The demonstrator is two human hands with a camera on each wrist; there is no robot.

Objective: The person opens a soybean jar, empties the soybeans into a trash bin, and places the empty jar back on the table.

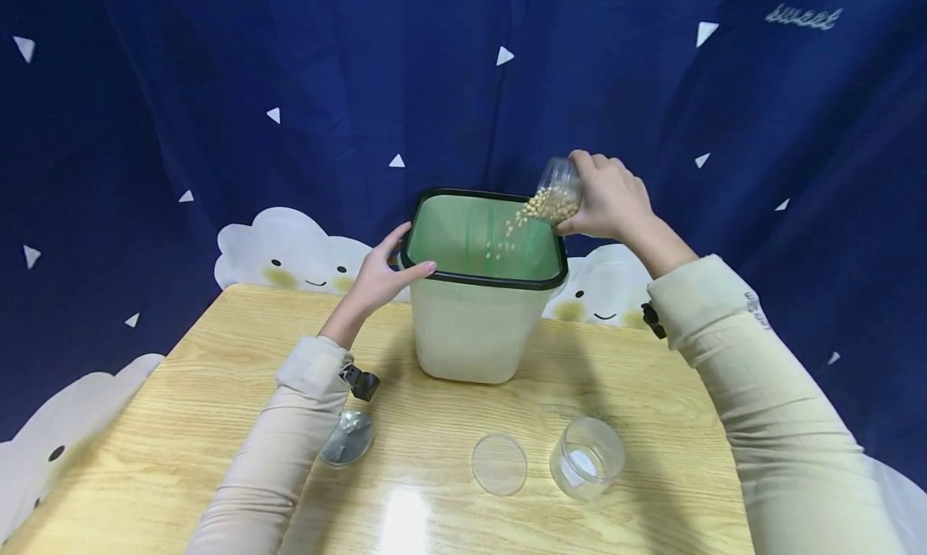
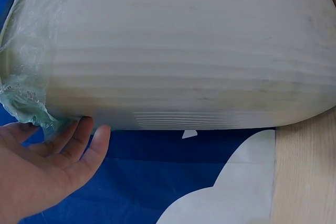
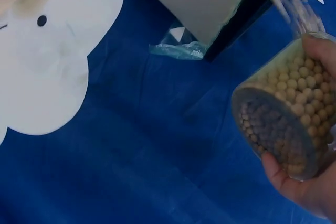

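A pale trash bin (image 1: 474,330) with a black rim and a green bag lining (image 1: 463,217) stands on the table. My left hand (image 1: 384,275) grips its left rim, the thumb over the front edge; in the left wrist view the other fingers (image 2: 94,148) bend against the outside near the folded-over bag (image 2: 26,103). Above the bin's right rim, my right hand (image 1: 611,193) holds a clear plastic jar (image 1: 561,177) tipped to the left. Soybeans (image 1: 537,207) spill from its mouth into the bin. Many soybeans (image 3: 302,87) still fill the jar in the right wrist view.
In front of the bin, a clear round lid (image 1: 499,464) lies beside an open clear jar (image 1: 588,458) with a white patch inside. A silvery round lid (image 1: 349,438) lies by the left forearm. Behind the wooden table (image 1: 239,354) hangs a blue curtain (image 1: 326,80).
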